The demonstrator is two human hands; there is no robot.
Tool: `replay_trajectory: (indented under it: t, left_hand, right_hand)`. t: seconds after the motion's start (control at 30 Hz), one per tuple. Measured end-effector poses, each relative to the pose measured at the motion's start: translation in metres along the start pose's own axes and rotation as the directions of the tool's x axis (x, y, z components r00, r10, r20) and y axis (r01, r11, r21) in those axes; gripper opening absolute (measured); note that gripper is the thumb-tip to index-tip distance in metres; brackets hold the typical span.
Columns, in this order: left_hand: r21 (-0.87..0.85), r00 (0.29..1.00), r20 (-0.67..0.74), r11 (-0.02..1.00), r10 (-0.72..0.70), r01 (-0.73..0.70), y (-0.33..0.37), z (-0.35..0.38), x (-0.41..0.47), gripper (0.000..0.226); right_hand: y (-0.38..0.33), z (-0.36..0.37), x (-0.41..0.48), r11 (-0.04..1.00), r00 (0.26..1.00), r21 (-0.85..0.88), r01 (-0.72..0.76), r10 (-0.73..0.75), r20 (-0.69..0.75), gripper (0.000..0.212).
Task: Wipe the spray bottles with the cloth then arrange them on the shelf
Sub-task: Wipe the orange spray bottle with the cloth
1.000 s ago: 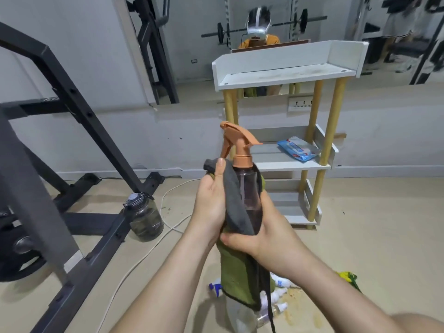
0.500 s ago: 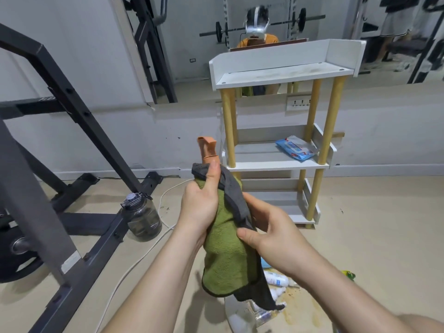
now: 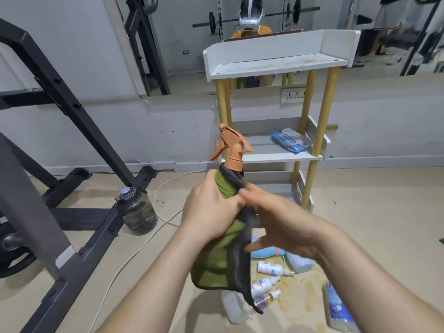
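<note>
A spray bottle with an orange trigger head [image 3: 231,147] is upright in front of me, its body wrapped in a green cloth with a grey edge [image 3: 216,255]. My left hand [image 3: 211,212] grips the cloth-covered bottle from the left. Blurred with motion, my right hand [image 3: 283,227] lies against the cloth's right side, thumb near the bottle's shoulder and fingers spread. Behind stands the white shelf with yellow posts [image 3: 276,66]; its top tier is bare.
A blue wipes packet [image 3: 289,140] lies on the middle tier. Several small bottles [image 3: 269,267] and a blue bottle [image 3: 266,252] lie on the stained floor below my hands. A dark water jug [image 3: 137,212], a white cable [image 3: 134,255] and a black gym rack [image 3: 72,106] are at the left.
The bottle has turned, so its orange trigger shows sideways again. The cloth now covers the body, and my right hand has loosened from its pinch on the cloth.
</note>
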State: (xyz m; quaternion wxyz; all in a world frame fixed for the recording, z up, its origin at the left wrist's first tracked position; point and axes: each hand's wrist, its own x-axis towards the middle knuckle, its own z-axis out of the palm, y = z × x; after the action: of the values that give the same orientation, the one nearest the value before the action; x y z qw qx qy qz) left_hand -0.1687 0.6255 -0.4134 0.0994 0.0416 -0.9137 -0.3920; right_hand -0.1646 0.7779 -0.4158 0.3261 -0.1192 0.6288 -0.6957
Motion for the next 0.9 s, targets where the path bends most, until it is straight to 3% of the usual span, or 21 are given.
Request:
replay_trajectory:
  t: [0.07, 0.1, 0.17, 0.23, 0.3, 0.4, 0.43, 0.5, 0.57, 0.6, 0.63, 0.7, 0.73, 0.8, 0.9]
  left_hand:
    - [0.138, 0.997, -0.018, 0.988, 0.078, -0.075, 0.006, 0.007, -0.010, 0.049]
    - [0.220, 0.989, -0.025, 0.965, 0.149, -0.140, 0.009, 0.009, -0.014, 0.045]
    - [0.353, 0.962, -0.017, 0.902, 0.272, -0.249, 0.013, 0.012, -0.019, 0.042]
    - [0.377, 0.941, 0.001, 0.872, 0.338, -0.313, 0.013, 0.015, -0.020, 0.044]
    - [0.313, 0.919, 0.020, 0.870, 0.394, -0.380, 0.010, 0.016, -0.019, 0.049]
    - [0.001, 0.914, 0.088, 0.918, 0.395, -0.397, -0.005, 0.017, -0.009, 0.053]
    - [-0.105, 0.927, 0.118, 0.933, 0.357, -0.345, -0.010, 0.020, -0.008, 0.052]
    - [-0.315, 0.961, 0.215, 0.944, 0.171, -0.098, -0.018, 0.025, -0.006, 0.056]
    - [-0.459, 0.944, 0.328, 0.866, -0.043, 0.199, -0.023, 0.029, -0.005, 0.053]
    - [-0.468, 0.937, 0.336, 0.845, -0.100, 0.258, -0.023, 0.031, -0.005, 0.053]
    - [-0.419, 0.947, 0.300, 0.877, -0.112, 0.236, -0.021, 0.033, -0.007, 0.057]
    - [-0.157, 0.991, 0.122, 0.987, 0.056, -0.036, -0.017, 0.041, -0.013, 0.063]
    - [-0.018, 0.972, 0.042, 0.973, 0.231, -0.230, -0.012, 0.045, -0.020, 0.060]
    - [0.252, 0.867, 0.040, 0.835, 0.496, -0.489, -0.005, 0.057, -0.034, 0.059]
    - [0.377, 0.790, 0.053, 0.721, 0.610, -0.582, -0.008, 0.063, -0.035, 0.075]
  right_hand:
    - [-0.008, -0.005, 0.000, 0.993, 0.979, -0.080, 0.083, -0.096, -0.177, 0.022]
    - [-0.011, -0.005, 0.003, 0.975, 0.922, -0.110, 0.193, -0.218, -0.319, 0.013]
    - [-0.012, -0.002, 0.009, 0.908, 0.753, -0.129, 0.399, -0.405, -0.518, 0.017]
    - [-0.010, 0.004, 0.015, 0.866, 0.685, -0.006, 0.501, -0.400, -0.609, 0.025]
    - [-0.011, 0.007, 0.017, 0.818, 0.668, 0.137, 0.559, -0.346, -0.659, 0.024]
    - [-0.020, 0.005, 0.014, 0.746, 0.636, 0.224, 0.627, -0.324, -0.700, 0.024]
    - [-0.022, 0.001, 0.013, 0.720, 0.626, 0.236, 0.653, -0.337, -0.703, 0.021]
    - [-0.027, -0.009, 0.011, 0.687, 0.608, 0.233, 0.688, -0.372, -0.702, 0.018]
    - [-0.031, -0.020, 0.008, 0.643, 0.596, 0.247, 0.725, -0.405, -0.693, 0.021]
    - [-0.031, -0.024, 0.009, 0.618, 0.589, 0.261, 0.742, -0.413, -0.695, 0.022]
    - [-0.030, -0.026, 0.010, 0.598, 0.576, 0.269, 0.755, -0.409, -0.708, 0.022]
    - [-0.024, -0.023, 0.015, 0.585, 0.538, 0.259, 0.768, -0.371, -0.757, 0.019]
    - [-0.021, -0.020, 0.019, 0.593, 0.516, 0.245, 0.767, -0.343, -0.785, 0.019]
    - [-0.017, -0.014, 0.022, 0.604, 0.481, 0.234, 0.762, -0.285, -0.829, 0.019]
    - [-0.022, -0.016, 0.015, 0.620, 0.515, 0.275, 0.735, -0.247, -0.821, 0.021]
